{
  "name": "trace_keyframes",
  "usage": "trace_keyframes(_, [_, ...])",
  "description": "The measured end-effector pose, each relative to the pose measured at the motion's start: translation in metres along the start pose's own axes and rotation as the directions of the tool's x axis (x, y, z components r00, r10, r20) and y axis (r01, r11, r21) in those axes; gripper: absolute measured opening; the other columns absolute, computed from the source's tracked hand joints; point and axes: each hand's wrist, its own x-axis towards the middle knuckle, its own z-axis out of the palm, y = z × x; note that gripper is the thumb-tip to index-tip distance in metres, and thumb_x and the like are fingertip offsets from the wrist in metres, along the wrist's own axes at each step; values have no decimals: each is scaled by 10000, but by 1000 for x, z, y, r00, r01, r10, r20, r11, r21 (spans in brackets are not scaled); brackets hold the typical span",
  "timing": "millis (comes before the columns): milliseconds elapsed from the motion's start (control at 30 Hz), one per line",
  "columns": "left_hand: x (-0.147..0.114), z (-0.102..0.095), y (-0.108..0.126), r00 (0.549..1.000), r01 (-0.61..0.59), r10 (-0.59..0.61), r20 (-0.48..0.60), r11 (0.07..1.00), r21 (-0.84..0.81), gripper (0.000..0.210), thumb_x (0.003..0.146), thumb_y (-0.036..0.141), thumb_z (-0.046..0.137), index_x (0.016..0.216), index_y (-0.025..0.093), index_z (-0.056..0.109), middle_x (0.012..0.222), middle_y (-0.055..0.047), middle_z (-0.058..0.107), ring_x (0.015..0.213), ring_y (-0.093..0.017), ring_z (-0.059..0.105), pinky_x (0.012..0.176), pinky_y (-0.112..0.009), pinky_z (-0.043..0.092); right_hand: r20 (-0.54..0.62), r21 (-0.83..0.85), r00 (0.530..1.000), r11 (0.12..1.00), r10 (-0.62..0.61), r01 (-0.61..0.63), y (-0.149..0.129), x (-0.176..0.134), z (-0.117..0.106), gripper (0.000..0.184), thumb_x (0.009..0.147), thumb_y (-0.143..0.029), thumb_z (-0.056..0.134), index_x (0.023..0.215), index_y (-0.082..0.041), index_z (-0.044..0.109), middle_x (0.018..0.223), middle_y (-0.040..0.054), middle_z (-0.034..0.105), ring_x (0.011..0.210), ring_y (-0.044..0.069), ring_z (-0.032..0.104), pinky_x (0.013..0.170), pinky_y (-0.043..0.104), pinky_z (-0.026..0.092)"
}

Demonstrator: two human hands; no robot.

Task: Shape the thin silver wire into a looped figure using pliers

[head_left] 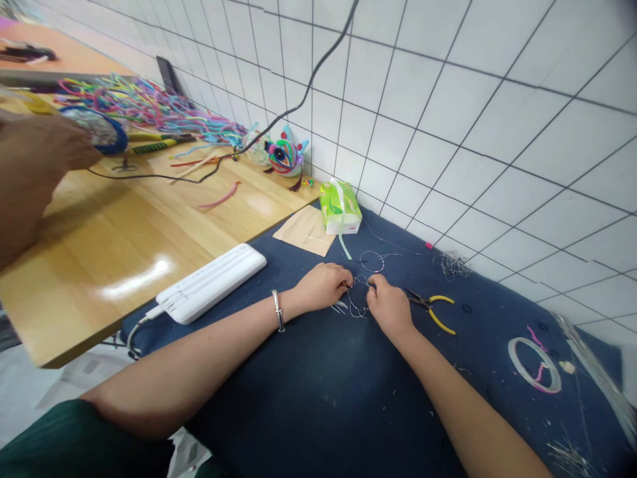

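Between my two hands is a frame of thin wire loops [358,300]. My left hand [326,287], with a silver bangle on the wrist, pinches the frame's left side. On the other side my right hand [391,304] is closed on the wire at its right edge. Just beyond them a separate wire ring [372,261] lies on the dark blue cloth [318,392]. Short wire pieces [339,307] lie beneath my left fingers. Pliers with yellow handles [438,312] rest right beside my right hand.
A white power bank [212,282] with a cable lies at left. A green tissue pack [341,206] and brown paper [306,230] are beyond my hands. Tangled wire [454,264] and a tape roll [535,365] lie right. Another person's hand [54,149] works over the wooden table [149,232].
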Motion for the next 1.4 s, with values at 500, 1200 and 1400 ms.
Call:
trace_keyframes(500, [2,-14,0,991,-131,131,-10,991,-27,127,778,168,520,871,173,607,936,-51,590,896,-171,526,817,-312,406,-109,111,981,978,-163,175,23,-3,-8,239,825,-240,424,1026,-267,551,900,9,596,775,143,563,685,237,390])
trace_keyframes(1200, [-6,-19,18,990,-96,95,108,995,5,277,661,332,638,893,192,581,1101,-57,546,1002,-230,478,860,-353,356,69,125,890,889,-451,441,42,5,-26,385,745,-315,560,1118,-226,538,1049,77,487,959,208,442,849,366,377])
trace_keyframes(1400, [-3,-5,23,997,-64,65,29,998,-21,262,674,162,562,935,176,554,1063,-70,553,990,-222,483,858,-352,378,37,61,917,917,-397,394,42,7,-20,305,766,-209,503,1066,-212,560,1002,69,511,929,190,444,827,333,374])
